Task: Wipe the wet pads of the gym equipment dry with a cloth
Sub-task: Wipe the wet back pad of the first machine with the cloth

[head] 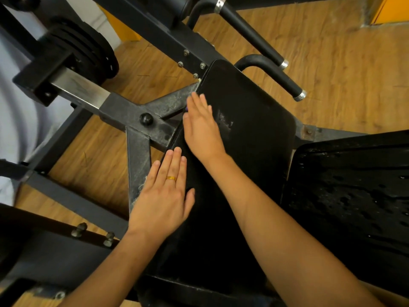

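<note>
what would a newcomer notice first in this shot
Two bare hands lie flat on the long black pad in the middle, the right hand higher up than the left hand, which wears a gold ring. At the right, a second black pad glistens with water drops. Stacked weight plates sit at the upper left.

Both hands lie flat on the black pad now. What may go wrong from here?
1. The right hand reaches the left edge of the back pad, close to the metal frame; its fingertips may scrape it.
2. The seat pad on the right is covered with drops; it may be forgotten.
3. The cloth is hard to tell from the black pad under the left hand, so wet spots may be missed.
</note>
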The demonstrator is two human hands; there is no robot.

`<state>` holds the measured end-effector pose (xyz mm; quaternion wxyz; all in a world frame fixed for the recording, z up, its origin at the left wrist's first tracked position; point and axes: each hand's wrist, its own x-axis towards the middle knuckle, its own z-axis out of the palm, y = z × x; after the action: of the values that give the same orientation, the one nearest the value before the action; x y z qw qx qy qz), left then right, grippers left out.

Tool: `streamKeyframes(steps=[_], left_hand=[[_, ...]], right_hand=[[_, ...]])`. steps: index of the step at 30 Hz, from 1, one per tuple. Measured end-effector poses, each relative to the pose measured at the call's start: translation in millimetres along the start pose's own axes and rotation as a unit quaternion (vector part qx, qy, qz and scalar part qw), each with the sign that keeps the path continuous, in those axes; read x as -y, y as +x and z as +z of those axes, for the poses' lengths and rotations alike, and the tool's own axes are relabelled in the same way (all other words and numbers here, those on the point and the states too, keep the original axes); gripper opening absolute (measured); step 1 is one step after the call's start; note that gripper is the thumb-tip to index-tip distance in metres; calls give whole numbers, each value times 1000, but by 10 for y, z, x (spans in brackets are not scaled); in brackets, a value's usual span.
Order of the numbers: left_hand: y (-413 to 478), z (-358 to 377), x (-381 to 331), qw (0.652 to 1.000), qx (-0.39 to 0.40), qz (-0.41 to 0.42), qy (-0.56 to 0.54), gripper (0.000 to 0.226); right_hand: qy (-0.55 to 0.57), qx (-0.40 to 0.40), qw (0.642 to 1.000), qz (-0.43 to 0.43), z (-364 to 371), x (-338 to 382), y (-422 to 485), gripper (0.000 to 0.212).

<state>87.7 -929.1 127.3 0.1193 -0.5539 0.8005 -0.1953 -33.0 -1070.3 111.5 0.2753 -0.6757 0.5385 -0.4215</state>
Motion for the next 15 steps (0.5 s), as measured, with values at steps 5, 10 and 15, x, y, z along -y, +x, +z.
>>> streamKeyframes(steps=[5, 10, 15], left_hand=[[7, 8, -1, 1000, 0, -1, -4, 73], [0, 5, 2, 1000, -2, 4, -14, 72], [-2, 7, 1, 1000, -4, 6, -9, 73]], right_hand=[[-3, -39, 997, 73, -15, -85, 276, 50], [41, -40, 993, 101, 37, -21, -584, 57], [24, -16, 995, 92, 54, -100, -831, 56]])
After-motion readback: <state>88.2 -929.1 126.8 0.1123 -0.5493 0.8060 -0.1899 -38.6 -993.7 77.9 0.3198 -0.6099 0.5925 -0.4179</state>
